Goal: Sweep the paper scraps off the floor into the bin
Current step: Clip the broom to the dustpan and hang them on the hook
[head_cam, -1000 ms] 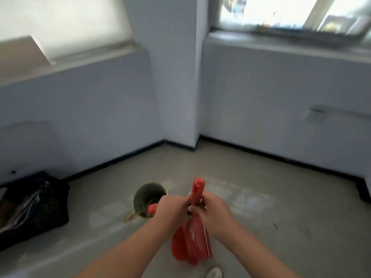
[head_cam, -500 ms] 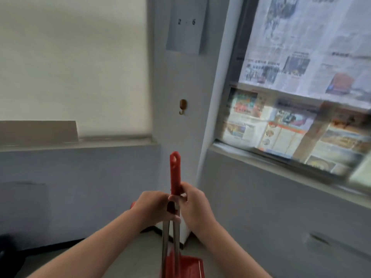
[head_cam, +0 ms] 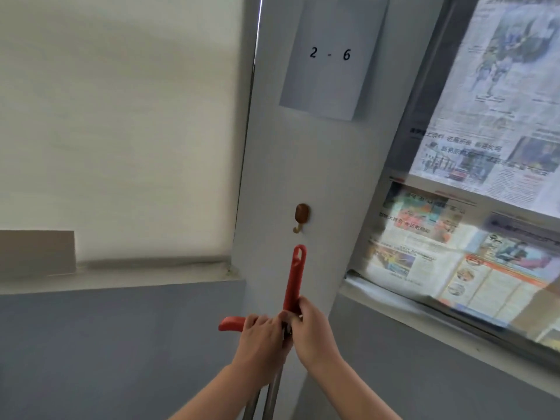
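Below wall hook (head_cam: 301,216), both forearms raised, hands pressed together at chest height. Right hand (head_cam: 312,331) wrapped round base of upright red handle (head_cam: 295,277), hanging hole at top just under hook, not touching. Left hand (head_cam: 260,334) closed on second red handle (head_cam: 231,323), sticking out leftward. Two metal shafts (head_cam: 272,392) run down from hands. Versus half second ago: handle tip nearer hook, hands' grip unchanged. One second ago: view on floor, bin, red dustpan; none visible now.

Soft daylight, smeared at the right edge.
Light glows evenly through the pale blind (head_cam: 121,122) at left, without harsh shadows or glare. The newspapers (head_cam: 485,177) on the right window are motion-blurred, their print unreadable, and straight frames lean from wide-angle distortion.
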`<state>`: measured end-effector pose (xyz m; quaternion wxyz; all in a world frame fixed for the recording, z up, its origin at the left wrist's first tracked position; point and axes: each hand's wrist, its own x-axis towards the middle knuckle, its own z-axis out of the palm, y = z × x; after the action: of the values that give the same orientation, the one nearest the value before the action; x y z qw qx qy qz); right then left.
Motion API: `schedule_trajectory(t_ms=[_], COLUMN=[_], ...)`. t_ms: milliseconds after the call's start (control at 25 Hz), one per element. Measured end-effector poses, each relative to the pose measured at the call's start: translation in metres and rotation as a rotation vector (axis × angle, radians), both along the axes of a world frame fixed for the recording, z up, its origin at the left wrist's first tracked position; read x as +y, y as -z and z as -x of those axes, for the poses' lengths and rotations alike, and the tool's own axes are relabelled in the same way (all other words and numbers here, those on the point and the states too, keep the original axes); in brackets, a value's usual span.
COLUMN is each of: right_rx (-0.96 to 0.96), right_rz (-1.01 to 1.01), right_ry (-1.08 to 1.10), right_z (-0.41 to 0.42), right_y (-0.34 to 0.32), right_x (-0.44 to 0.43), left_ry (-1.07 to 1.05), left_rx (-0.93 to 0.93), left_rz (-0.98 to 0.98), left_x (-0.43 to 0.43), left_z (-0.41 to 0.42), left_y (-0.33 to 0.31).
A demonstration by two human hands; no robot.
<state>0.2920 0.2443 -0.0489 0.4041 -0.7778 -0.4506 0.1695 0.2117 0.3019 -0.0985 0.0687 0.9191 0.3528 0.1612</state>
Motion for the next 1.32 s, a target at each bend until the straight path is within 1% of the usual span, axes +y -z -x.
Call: schedule_trajectory(t_ms=[200,480,880,1080,1160,1320], right_rx=[0.037,0.033,-0.037,0.053,0.069,0.062], right_rz=[0.068,0.154,0.255,0.282,0.26,0.221], right_ry=[0.09,0.113,0.096,0.101,0.109,0.139], right_z=[-0.037,-0.07,-0.095,-0.107,-0.108,-0.107], right_y=[0.021,0.033,0.046,0.052,0.053,0.051], right_x=[0.079,0.144,0.167,0.167,0.168,0.152], left_ry=[-0.013,-0.126,-0.153,-0.103,-0.067,-0.041], left_rx=[0.047,0.078,0.139,0.174,0.153,0.015], left_rz=[0.043,0.063,0.102,0.074,0.084,0.205], left_x=[0.073,0.129,0.152,0.154,0.157,0.155], left_z=[-0.044,-0.086,-0.116,-0.121,-0.119,-0.114], left_y=[0.026,0.047,0.065,0.074,0.077,0.068])
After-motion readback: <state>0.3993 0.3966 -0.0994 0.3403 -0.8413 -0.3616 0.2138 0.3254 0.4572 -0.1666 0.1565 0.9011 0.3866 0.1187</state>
